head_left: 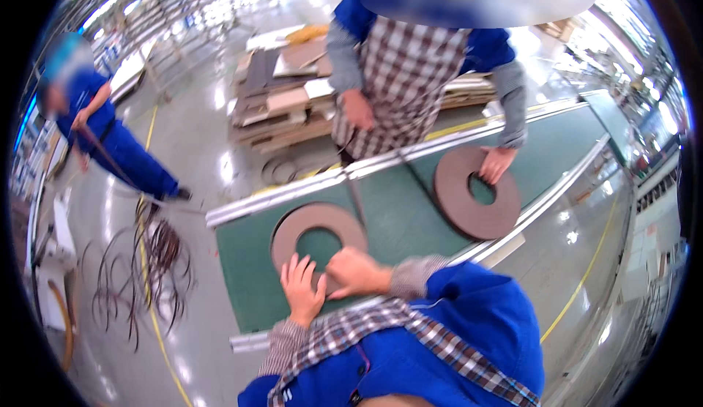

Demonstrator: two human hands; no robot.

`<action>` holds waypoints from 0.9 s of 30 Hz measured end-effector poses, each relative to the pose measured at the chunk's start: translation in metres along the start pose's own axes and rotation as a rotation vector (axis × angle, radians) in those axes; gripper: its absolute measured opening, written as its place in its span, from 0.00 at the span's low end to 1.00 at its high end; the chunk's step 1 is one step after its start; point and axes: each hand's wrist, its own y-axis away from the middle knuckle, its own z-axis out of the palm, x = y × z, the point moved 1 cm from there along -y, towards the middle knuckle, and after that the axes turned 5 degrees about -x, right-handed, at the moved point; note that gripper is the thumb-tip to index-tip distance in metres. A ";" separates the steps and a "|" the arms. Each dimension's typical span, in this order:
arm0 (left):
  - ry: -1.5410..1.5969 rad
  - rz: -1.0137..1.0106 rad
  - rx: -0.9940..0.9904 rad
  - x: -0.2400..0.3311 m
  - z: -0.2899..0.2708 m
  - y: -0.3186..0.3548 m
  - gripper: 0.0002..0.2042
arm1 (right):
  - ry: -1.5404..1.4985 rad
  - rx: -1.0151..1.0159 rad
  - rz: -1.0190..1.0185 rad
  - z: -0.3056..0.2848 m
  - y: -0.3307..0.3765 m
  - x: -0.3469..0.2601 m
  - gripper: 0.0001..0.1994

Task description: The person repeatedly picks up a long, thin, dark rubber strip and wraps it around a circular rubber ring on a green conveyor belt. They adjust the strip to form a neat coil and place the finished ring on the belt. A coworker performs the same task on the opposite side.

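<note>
Both grips press flat on the near ring (316, 224): the left hand (302, 290) lies with fingers spread on its lower rim, closed on nothing, and the right hand (351, 271) rests loosely curled on the rim just beside it. That brown ring lies flat on the green desk (395, 213). Across the desk, a co-worker's hand (496, 164) touches a second ring (476, 195).

A long green table (395, 213) carries two flat brown rings, near (293, 224) and far (469, 213).
</note>
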 end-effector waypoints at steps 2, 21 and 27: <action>0.072 -0.015 0.008 -0.014 0.008 0.013 0.12 | 0.015 0.095 0.275 0.032 -0.015 -0.038 0.32; 0.042 -0.079 0.007 0.002 0.012 0.014 0.17 | 0.005 0.273 0.223 0.052 -0.001 -0.044 0.29; -0.058 -0.049 -0.010 -0.006 0.011 0.012 0.23 | -0.070 0.012 -0.123 0.010 0.039 0.011 0.19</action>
